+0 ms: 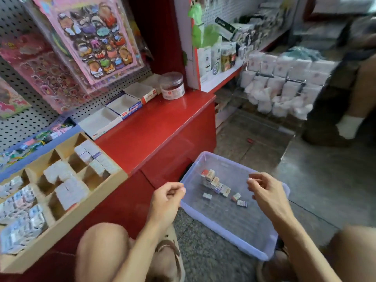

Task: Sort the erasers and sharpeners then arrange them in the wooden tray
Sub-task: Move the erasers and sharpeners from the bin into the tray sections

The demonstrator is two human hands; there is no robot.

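A wooden tray [67,217] with several compartments sits on the red counter at the left, most compartments filled with small wrapped erasers [69,191]. On the floor lies a clear purple plastic bin [230,224] holding several small boxed erasers and sharpeners [215,184] in a loose row. My left hand [166,202] hovers at the bin's near-left rim, fingers curled with nothing visible in them. My right hand [264,192] hovers over the bin's right side, fingers pinched loosely, with nothing visible in it.
Open white cardboard boxes [124,107] and a clear jar [173,86] stand at the back of the red counter [162,127]. Sticker sheets [93,39] hang on the pegboard. My bare knees [101,245] flank the bin. Another person's leg [350,121] is at the far right.
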